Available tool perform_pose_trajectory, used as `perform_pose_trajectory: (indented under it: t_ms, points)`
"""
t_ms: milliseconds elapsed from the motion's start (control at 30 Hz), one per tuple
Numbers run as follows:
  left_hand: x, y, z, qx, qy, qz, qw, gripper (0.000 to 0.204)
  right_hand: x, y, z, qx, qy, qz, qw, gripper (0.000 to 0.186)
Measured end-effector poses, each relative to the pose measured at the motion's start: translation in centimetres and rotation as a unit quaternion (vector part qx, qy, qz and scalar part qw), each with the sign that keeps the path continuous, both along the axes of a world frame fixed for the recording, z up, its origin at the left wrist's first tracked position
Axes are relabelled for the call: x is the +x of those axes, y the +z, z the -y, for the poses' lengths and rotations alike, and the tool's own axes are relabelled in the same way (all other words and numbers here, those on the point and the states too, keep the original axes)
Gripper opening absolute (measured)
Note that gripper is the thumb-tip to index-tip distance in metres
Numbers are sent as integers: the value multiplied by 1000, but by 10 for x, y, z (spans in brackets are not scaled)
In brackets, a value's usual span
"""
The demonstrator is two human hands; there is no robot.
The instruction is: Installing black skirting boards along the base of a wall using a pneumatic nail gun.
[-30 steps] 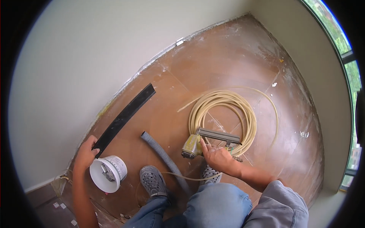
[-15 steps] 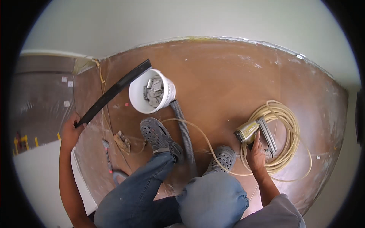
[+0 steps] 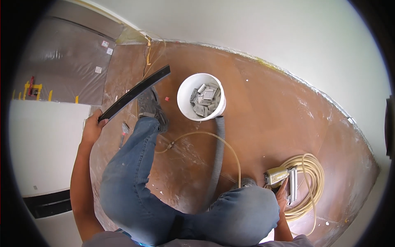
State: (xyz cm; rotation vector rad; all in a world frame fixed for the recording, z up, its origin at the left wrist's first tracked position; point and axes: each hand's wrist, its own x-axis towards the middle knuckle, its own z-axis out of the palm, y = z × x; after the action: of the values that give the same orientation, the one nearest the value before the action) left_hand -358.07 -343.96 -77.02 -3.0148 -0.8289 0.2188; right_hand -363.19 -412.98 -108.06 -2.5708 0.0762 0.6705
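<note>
My left hand point(image 3: 94, 124) is closed round the lower end of a long, flat black strip point(image 3: 138, 90). The strip slants up and to the right, above my left shoe point(image 3: 150, 105), its far end free in the air. At the right, my right hand point(image 3: 281, 197) grips a gold and silver air nailer point(image 3: 276, 176), with a finger stretched along its body. My right knee covers part of that hand and wrist. Behind the nailer lies a coil of beige air hose point(image 3: 314, 181).
Between my hands stands a white bucket point(image 3: 184, 91) with many small grey pieces inside. A ribbed grey hose point(image 3: 219, 144) runs from beside it toward me. A thin-bladed hand tool point(image 3: 125, 128) lies by my left leg. White walls point(image 3: 288, 49) border the brown floor; plastic sheeting point(image 3: 70, 61) covers the far left.
My view has turned and moved left, so bucket and coil sit farther right. My left foot has stepped leftward, away from the bucket. Both hands keep their hold.
</note>
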Motion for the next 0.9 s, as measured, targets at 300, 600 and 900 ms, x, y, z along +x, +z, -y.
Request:
perform_pose_trajectory:
  t_ms: [300, 600, 900]
  points:
    - [141, -87, -81, -68, -182, -101, 976, 22, -74, -114, 66, -70, 65, 49, 994, 91]
    - [327, -222, -176, -194, -426, -120, 876, 29, -47, 20, -61, -22, -94, -7, 995, 48]
    - [372, -310, -302, -117, -532, -120, 830, 21, 182, 99, -306, 227, -283, -84, 928, 53]
